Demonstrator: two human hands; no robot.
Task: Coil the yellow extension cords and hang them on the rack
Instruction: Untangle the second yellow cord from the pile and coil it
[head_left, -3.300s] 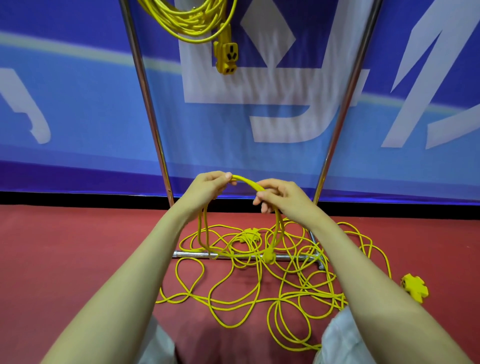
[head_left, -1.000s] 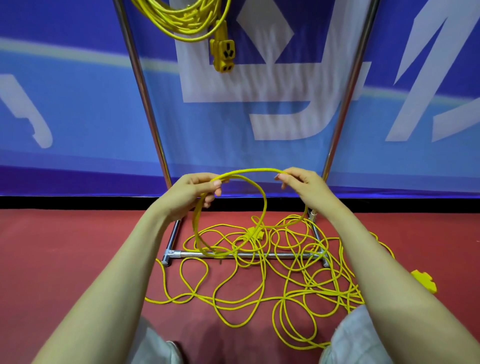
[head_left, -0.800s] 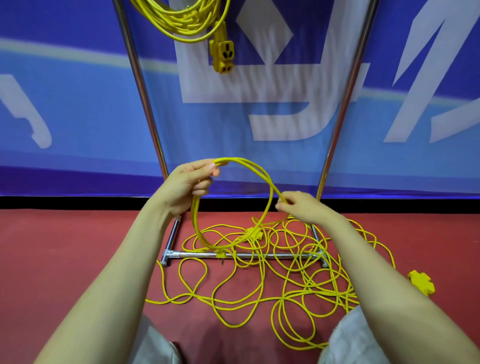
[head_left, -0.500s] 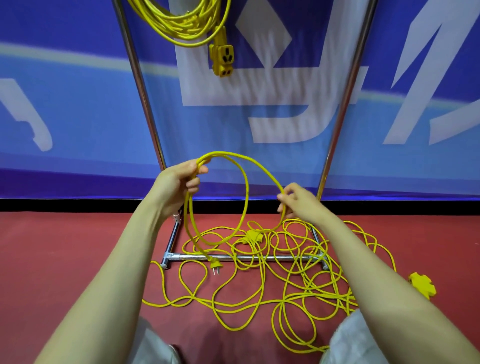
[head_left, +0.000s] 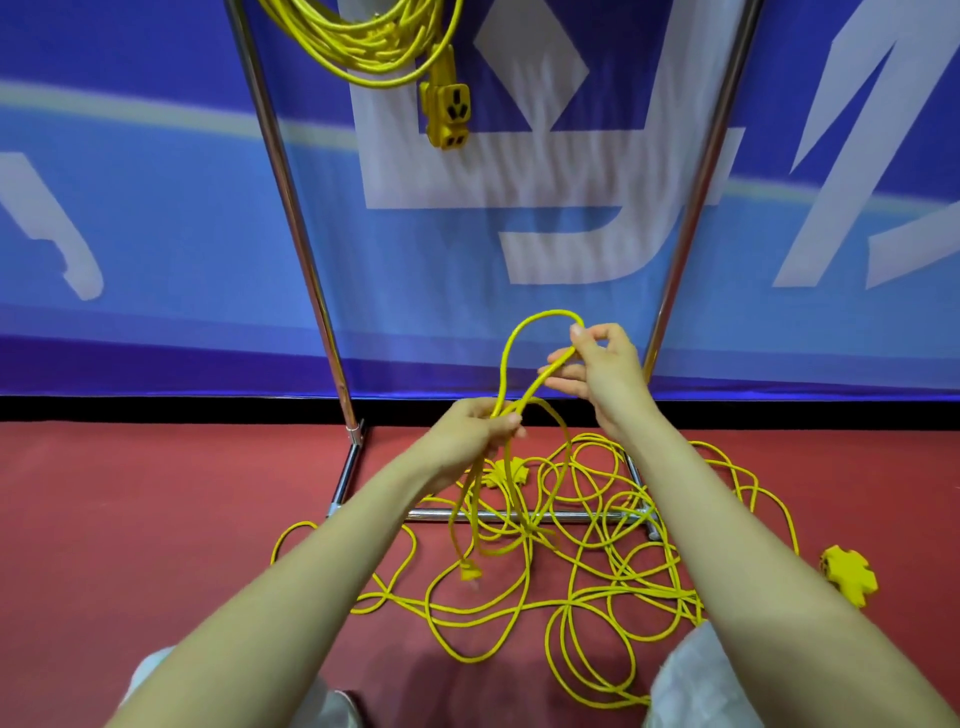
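On the red floor (head_left: 156, 519) we see the rack (head_left: 293, 218), a coiled cord (head_left: 363, 47) hung up top (socket (head_left: 449, 117) dangling). The loose cord (head_left: 524, 535) sprawls across its base; our left hand (head_left: 467, 436) grips gathered strands, our right hand (head_left: 602, 374) pinches the raised loop (head_left: 540, 314).

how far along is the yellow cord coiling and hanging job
Done: one coiled yellow extension cord hangs at the top of the chrome metal rack. In hand: the left hand grips a few gathered loops while the right hand pinches the next loop. Left: most of the tangled yellow cord lies on the red floor, not yet coiled or hung.
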